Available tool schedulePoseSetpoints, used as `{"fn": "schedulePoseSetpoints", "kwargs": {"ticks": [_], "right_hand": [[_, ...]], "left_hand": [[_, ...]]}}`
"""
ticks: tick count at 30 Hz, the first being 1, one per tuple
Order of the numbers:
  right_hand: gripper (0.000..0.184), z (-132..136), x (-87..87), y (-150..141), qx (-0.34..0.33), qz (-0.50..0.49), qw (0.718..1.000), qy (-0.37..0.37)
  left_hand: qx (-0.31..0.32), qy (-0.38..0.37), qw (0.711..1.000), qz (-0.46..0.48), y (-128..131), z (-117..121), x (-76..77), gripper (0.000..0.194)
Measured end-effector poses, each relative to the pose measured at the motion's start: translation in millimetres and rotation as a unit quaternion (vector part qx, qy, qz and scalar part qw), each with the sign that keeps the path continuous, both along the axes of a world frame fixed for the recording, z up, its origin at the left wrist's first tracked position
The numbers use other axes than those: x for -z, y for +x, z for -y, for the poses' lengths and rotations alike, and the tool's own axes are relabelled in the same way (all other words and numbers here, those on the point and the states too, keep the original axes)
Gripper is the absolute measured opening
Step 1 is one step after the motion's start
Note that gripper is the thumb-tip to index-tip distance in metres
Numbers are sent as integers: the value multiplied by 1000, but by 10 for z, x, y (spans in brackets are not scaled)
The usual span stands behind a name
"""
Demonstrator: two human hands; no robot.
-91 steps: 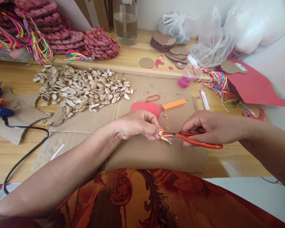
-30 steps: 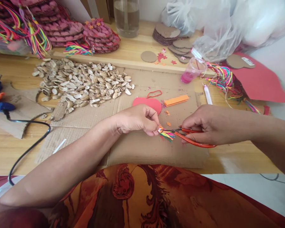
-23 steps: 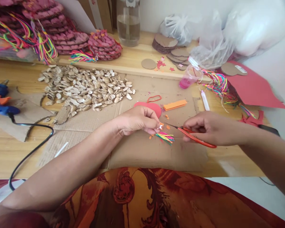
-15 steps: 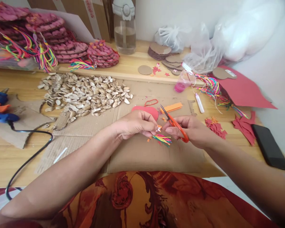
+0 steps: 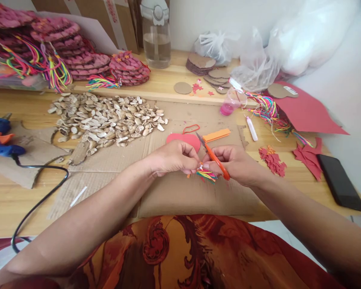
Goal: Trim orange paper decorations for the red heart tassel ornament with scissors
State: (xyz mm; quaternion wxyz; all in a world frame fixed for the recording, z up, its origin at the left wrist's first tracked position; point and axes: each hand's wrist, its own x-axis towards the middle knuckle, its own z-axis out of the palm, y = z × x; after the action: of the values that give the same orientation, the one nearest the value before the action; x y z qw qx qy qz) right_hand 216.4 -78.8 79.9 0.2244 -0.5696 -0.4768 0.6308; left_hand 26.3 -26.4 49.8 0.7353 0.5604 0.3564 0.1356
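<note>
My left hand [image 5: 172, 157] pinches the top of a small tassel of bright multicoloured threads [image 5: 207, 175], fingers closed on it over the brown cardboard sheet [image 5: 180, 192]. My right hand [image 5: 239, 164] is closed round orange-handled scissors [image 5: 214, 157], whose blades point up and away to the left. Its fingertips meet my left fingertips at the tassel's top. A red heart-shaped cutout [image 5: 183, 139] with a red cord loop lies just beyond my hands, next to an orange foam strip [image 5: 217, 135].
A heap of peanut shells [image 5: 108, 120] lies at the left, a blue glue gun [image 5: 0, 138] with a black cable further left. Pink decorated discs [image 5: 128, 68], a water bottle [image 5: 155, 36], cardboard circles, plastic bags, a pink cup [image 5: 231, 103], red paper and a black phone [image 5: 338, 182] surround the work spot.
The scissors were cutting at the tassel; now my right hand has swung them up, blades pointing away, and its fingertips have come in to the tassel top. My view shifted right.
</note>
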Motion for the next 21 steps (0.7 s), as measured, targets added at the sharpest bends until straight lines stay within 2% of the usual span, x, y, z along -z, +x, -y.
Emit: {"fn": "schedulePoseSetpoints", "kwargs": {"ticks": [6,11,14,17,21], "right_hand": [[24,43,71,-21,37,-6,999,12],[26,177,48,3,69,14,994,86],[30,347,21,2,48,59,991,110],[28,502,-4,-15,21,98,988,113],[27,597,-52,-33,10,125,984,123]], "left_hand": [[-7,0,1000,-4,0,13,-15,6],[-102,-31,993,43,37,35,-105,4],[-152,-63,981,98,56,55,-123,9],[-162,-78,975,130,60,80,-132,13],[-174,-93,972,127,54,121,-187,18]]}}
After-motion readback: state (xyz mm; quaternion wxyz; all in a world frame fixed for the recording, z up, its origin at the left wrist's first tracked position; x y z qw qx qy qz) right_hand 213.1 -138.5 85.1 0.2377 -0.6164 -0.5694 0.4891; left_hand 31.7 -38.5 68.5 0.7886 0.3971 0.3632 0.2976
